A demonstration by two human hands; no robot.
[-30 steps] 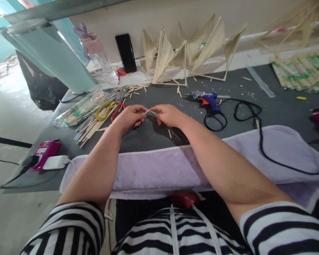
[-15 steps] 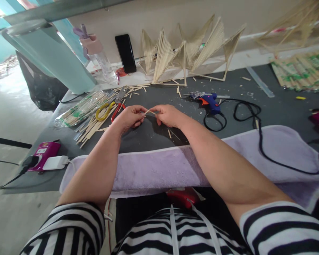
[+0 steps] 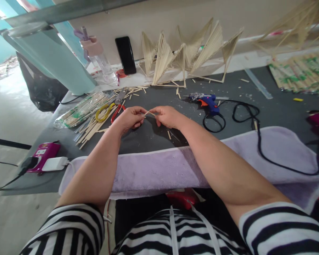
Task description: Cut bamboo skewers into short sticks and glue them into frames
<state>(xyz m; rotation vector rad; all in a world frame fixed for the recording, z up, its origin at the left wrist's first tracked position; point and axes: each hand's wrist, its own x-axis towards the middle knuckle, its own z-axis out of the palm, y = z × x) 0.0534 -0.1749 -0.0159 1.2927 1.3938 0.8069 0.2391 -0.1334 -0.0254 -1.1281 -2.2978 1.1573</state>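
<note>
Fingers closed, my left hand (image 3: 133, 117) pinches one end of a thin wooden stick. My right hand (image 3: 166, 116) pinches a second short stick, and the two wooden sticks (image 3: 149, 112) meet at an angle between my fingertips, just above the dark table. Whether they are joined at the tip I cannot tell. Left of my left hand lie scissors (image 3: 105, 111) with yellow and red handles, on a pile of loose wooden sticks (image 3: 93, 130). A blue hot glue gun (image 3: 208, 102) rests right of my right hand, its black cord looping away.
Stick sculptures (image 3: 170, 60) stand along the back, beside a leaning phone (image 3: 126, 55) and a bottle (image 3: 97, 56). A purple towel (image 3: 154, 170) covers the front edge. Packed sticks (image 3: 300, 72) lie at the far right. A purple power socket (image 3: 46, 152) sits front left.
Both hands keep their pinch on the sticks and have barely moved. The whole view has shifted very slightly.
</note>
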